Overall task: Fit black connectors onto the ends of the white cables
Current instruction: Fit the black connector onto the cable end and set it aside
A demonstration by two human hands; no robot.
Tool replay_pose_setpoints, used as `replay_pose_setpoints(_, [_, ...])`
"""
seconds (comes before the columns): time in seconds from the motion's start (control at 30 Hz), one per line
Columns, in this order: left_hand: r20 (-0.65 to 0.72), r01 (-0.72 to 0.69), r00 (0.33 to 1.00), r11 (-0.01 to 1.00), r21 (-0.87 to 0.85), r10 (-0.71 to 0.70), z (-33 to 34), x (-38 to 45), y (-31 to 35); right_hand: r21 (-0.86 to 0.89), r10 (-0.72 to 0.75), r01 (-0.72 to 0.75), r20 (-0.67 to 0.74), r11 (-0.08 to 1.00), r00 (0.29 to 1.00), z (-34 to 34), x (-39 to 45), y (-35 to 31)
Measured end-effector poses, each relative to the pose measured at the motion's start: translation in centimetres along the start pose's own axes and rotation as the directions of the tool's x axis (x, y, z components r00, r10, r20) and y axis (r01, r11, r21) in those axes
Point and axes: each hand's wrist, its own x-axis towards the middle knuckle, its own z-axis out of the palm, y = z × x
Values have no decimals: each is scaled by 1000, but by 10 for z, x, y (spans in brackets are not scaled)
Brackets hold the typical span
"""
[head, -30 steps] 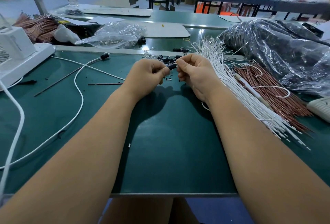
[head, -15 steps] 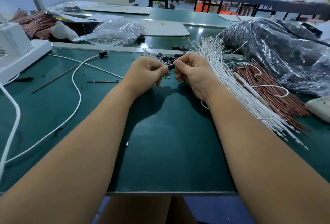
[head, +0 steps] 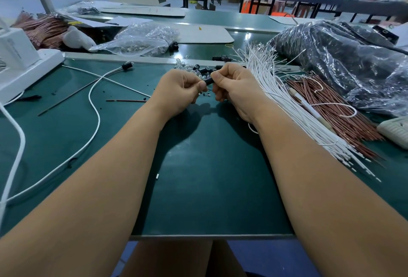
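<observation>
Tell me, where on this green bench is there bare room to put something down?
The widest bare patch of the green mat lies between the two forearms, toward the near edge. Another lies inside the curve of the white cable. It is crowded right, by the white cable bundle, and behind the hands, among loose black connectors.

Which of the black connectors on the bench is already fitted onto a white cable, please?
The black connector at the far left, capping the long white cable on the mat; the others lie loose by the hands.

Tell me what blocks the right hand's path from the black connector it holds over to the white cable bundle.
Nothing visible does. The right hand and left hand pinch the black connector; the white cable bundle lies just right of it, over bare mat.
</observation>
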Motion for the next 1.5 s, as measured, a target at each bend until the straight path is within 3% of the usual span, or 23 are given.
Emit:
replay_pose_setpoints(0.13, [-25,-11,1000,1000,16,11,2,0,2,19,3,-2,-25,1000,1000,4,-1,-2])
replay_pose_setpoints(0.3, [-112,-23,993,996,89,33,3,1,3,328,116,-118,26,937,993,6,-1,-8])
replay_pose_setpoints(0.4, [-120,-38,991,986,163,58,4,2,3,312,102,-104,23,944,995,6,-1,-6])
replay_pose_setpoints(0.5, [-125,-56,987,955,293,97,5,1,7,261,55,-31,-85,965,995,6,0,-4])
replay_pose_setpoints(0.6, [-154,-6,984,893,449,84,3,2,6,344,25,68,-259,937,966,1,2,-7])
replay_pose_setpoints(0.73, [-194,65,980,827,558,53,-3,5,3,436,63,241,-576,867,815,-7,1,-12])
replay_pose_setpoints(0.83, [-250,75,964,804,590,93,-5,4,9,337,35,236,-633,911,773,-5,1,-15])
replay_pose_setpoints(1.0, [-370,70,918,856,512,146,-16,10,52,-1,-135,148,-421,989,897,8,-3,-13])
replay_pose_setpoints(1.13, [-431,54,852,768,638,297,-60,26,92,-227,-264,195,-334,954,905,15,-5,-9])
replay_pose_setpoints(1.27, [-464,136,809,653,745,361,-111,23,97,-348,-279,168,-298,922,913,15,-7,-9])
replay_pose_setpoints(1.37, [-507,308,839,596,741,198,-143,12,71,-400,-277,154,-270,904,922,15,-8,-8])
replay_pose_setpoints(1.5, [-463,463,870,602,650,-170,-166,-7,20,-427,-263,140,-243,893,934,17,-8,-8])
